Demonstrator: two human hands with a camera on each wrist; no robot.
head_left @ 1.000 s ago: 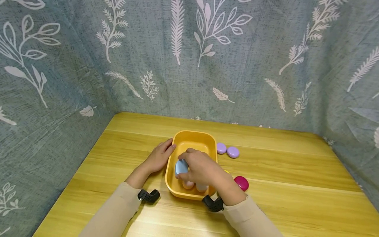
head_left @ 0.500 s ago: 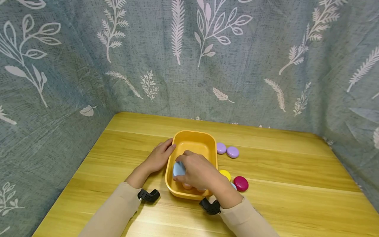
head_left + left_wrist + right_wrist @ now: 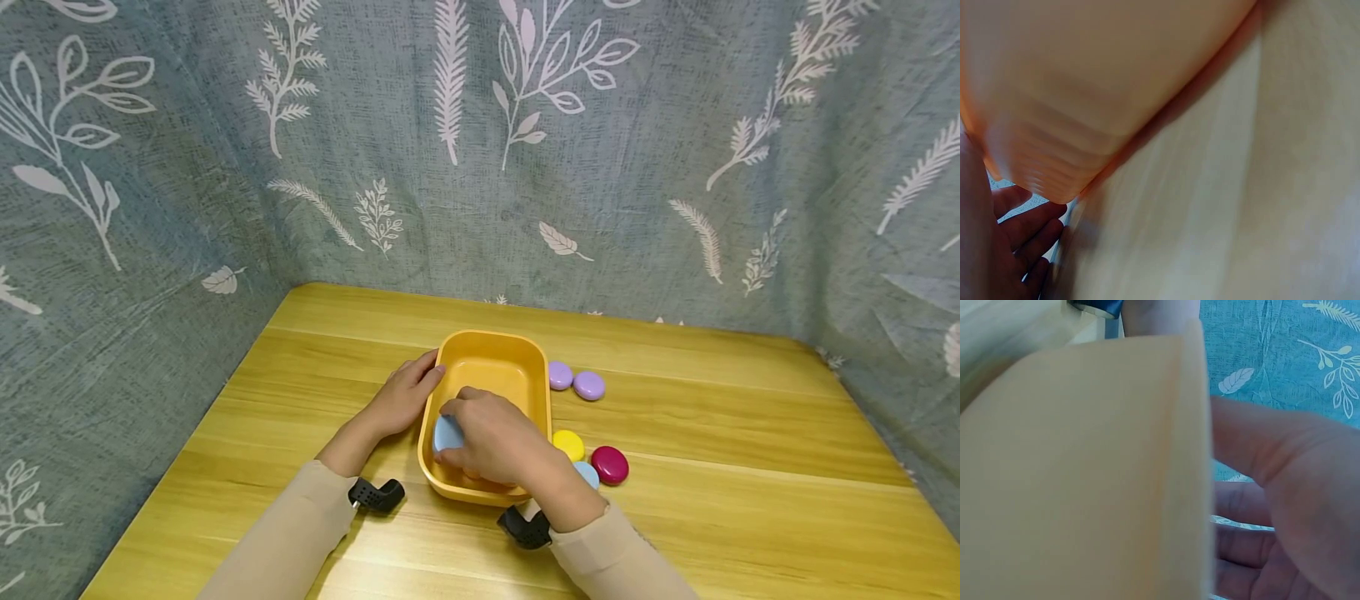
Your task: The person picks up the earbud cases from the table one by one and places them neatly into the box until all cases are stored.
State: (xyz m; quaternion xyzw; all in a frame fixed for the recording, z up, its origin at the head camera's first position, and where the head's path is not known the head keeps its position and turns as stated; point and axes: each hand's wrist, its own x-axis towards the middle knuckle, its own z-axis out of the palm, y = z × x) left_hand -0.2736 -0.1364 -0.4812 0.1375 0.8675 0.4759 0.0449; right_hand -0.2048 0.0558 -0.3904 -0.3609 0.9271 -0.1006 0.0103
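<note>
A yellow-orange plastic bin (image 3: 491,337) stands on the wooden table, its long side pointing away from me. My left hand (image 3: 401,400) holds its left wall, thumb over the rim and fingers along the outside. Inside the bin's near half, my right hand (image 3: 498,437) grips a light blue piece with a rounded face (image 3: 447,435) between thumb and fingers, close to the left wall. Pale pinkish rounded things lie under that hand, mostly hidden now. In the right wrist view the bin wall (image 3: 1085,469) covers the held piece and the fingertips.
Right of the bin lie two lilac discs (image 3: 588,385), a yellow disc (image 3: 568,445), a light blue disc (image 3: 586,475) and a magenta disc (image 3: 611,465). A leaf-patterned curtain (image 3: 480,167) hangs behind the table (image 3: 712,392) and along its sides.
My right hand has moved left and slightly nearer with the light blue piece, toward the bin's left wall. The yellow and light blue discs have come into view. The left hand has stayed put.
</note>
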